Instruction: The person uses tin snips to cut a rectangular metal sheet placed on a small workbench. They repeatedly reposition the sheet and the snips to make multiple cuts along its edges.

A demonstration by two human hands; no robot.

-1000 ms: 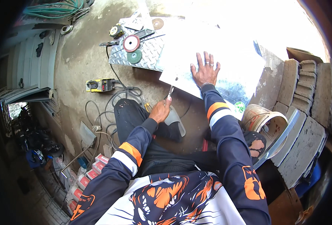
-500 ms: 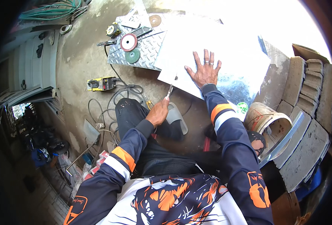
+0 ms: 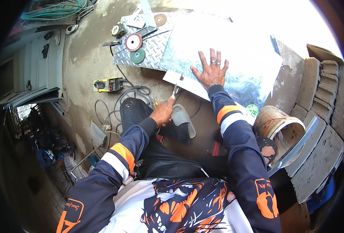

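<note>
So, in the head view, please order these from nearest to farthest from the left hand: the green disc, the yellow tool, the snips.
1. Snips: held in the left hand.
2. Yellow tool: on the floor, to the hand's left.
3. Green disc: on the checker plate, farther ahead.

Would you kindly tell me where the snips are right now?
In the head view, the snips sit just left of centre in the left hand, biting the near edge of the metal sheet beside the flat right hand.
</note>
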